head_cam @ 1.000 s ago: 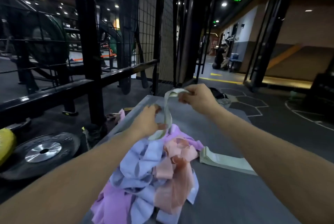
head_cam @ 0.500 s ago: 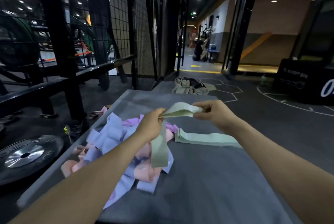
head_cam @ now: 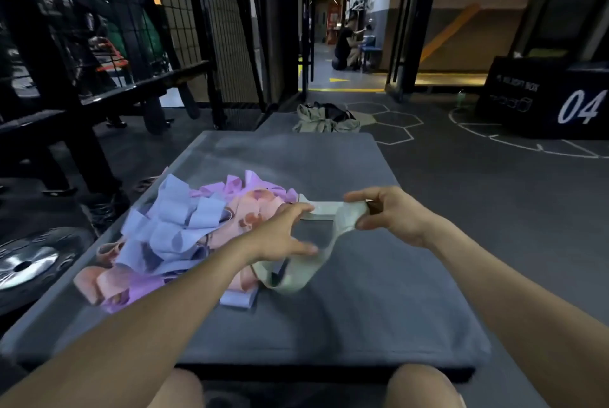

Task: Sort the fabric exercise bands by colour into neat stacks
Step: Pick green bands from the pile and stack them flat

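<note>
I see my right hand [head_cam: 390,214] pinching one end of a pale green band [head_cam: 324,244] between thumb and curled fingers, just above the middle of the grey tabletop [head_cam: 379,308]. My left hand [head_cam: 280,234] has its fingers spread and straight, fingertips pressing the same band; its lower loop sags onto the tabletop toward the near edge. A jumbled heap of blue, lilac and pink bands [head_cam: 184,233] lies along the left edge, touching the green band's loop. A steel weight plate [head_cam: 26,264] rests on the floor beyond that edge.
</note>
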The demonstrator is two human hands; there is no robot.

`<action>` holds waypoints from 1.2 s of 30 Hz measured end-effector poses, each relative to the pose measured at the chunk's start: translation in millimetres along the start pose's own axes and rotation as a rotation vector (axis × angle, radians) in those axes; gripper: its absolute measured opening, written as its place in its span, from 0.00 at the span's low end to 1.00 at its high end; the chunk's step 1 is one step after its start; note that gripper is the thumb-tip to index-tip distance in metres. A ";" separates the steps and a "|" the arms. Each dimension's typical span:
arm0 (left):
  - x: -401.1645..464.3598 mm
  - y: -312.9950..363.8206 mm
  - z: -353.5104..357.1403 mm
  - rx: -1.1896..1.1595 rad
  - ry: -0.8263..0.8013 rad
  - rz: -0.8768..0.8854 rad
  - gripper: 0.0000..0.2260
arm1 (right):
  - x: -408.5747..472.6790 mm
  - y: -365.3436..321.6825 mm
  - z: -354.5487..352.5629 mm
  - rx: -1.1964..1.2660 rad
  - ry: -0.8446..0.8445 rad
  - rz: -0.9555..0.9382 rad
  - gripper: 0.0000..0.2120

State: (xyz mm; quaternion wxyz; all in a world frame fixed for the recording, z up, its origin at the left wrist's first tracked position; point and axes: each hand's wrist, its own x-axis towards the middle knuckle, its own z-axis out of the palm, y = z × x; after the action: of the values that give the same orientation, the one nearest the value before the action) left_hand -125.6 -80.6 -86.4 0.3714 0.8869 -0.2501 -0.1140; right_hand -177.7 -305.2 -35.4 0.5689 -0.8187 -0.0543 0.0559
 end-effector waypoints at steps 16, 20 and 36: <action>37.7 41.9 9.9 -0.330 0.242 0.157 0.07 | 8.1 1.5 -5.6 0.212 0.097 0.037 0.14; 37.5 40.8 14.5 -0.214 0.224 0.138 0.13 | 15.0 -6.7 1.2 0.214 0.232 0.008 0.07; 45.3 59.7 28.2 -0.248 0.117 0.164 0.05 | 12.6 -20.3 -26.3 -0.340 0.416 -0.132 0.03</action>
State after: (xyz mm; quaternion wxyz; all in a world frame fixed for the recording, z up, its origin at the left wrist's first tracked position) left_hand -119.6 -157.3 -64.1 0.5001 0.8158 -0.2837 -0.0614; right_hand -161.7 -320.6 -7.6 0.4246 -0.8910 0.0020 -0.1606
